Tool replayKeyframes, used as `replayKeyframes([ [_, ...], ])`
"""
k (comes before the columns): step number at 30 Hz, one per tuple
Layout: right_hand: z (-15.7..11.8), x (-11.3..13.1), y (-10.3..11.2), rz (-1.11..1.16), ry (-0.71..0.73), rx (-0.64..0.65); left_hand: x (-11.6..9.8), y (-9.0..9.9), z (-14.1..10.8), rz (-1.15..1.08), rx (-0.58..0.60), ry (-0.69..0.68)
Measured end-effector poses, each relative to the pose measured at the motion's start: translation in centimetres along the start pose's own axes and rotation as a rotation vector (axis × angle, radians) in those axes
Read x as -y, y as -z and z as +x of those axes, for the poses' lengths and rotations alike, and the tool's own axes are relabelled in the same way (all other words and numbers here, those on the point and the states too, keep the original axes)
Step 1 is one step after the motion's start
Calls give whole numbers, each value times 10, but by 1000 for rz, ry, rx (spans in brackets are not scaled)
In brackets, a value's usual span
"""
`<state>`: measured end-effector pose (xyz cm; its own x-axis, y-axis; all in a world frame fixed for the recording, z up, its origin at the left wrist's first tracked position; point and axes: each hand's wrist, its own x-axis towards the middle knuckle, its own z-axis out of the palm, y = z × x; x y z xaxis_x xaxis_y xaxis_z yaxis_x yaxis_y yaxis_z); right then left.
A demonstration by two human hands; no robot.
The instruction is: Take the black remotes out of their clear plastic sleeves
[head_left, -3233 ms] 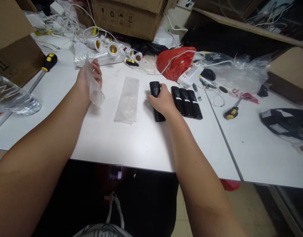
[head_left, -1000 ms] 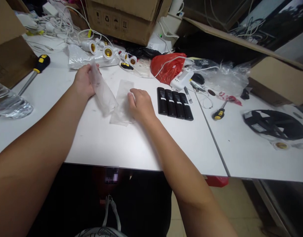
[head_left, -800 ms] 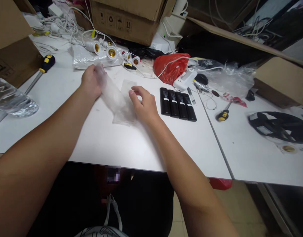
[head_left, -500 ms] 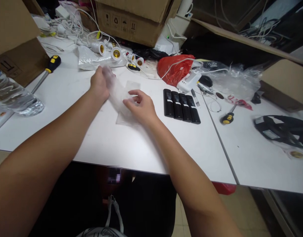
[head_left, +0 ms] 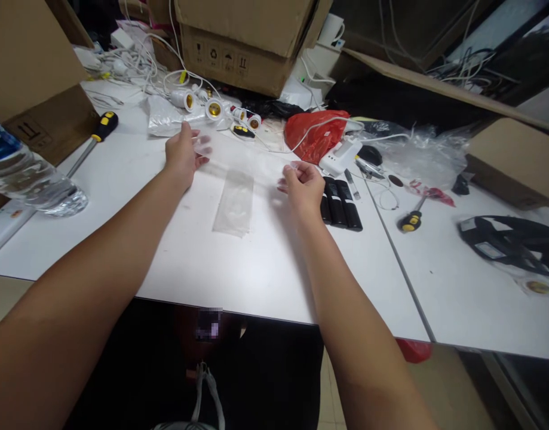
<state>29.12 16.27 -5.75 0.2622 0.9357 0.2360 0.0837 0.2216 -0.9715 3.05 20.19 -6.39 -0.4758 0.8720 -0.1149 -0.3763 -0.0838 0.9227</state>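
Gripping a plastic sleeve (head_left: 245,155) between them, left hand (head_left: 183,155) and right hand (head_left: 304,188) have open room before the table edge (head_left: 256,314).

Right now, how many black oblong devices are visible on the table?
3, side by side on the white table: the leftmost device, partly behind the right hand; the middle device; the rightmost device. More may be hidden behind that hand.

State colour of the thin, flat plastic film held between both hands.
Thin plastic film: translucent, whitish; shows best in the head view.
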Motion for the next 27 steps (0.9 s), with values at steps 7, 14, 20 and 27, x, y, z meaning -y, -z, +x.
replayKeyframes([
  [7,2,2,3,1,78,-4,-4,5,-5,347,29,-106],
  [14,-2,10,0,54,-91,-7,1,2,-18,531,16,-300],
  [20,0,12,3,139,-267,-60,0,-1,-17,501,70,-309],
  [27,-3,17,3,148,-333,-16,2,0,-15,482,68,-280],
])
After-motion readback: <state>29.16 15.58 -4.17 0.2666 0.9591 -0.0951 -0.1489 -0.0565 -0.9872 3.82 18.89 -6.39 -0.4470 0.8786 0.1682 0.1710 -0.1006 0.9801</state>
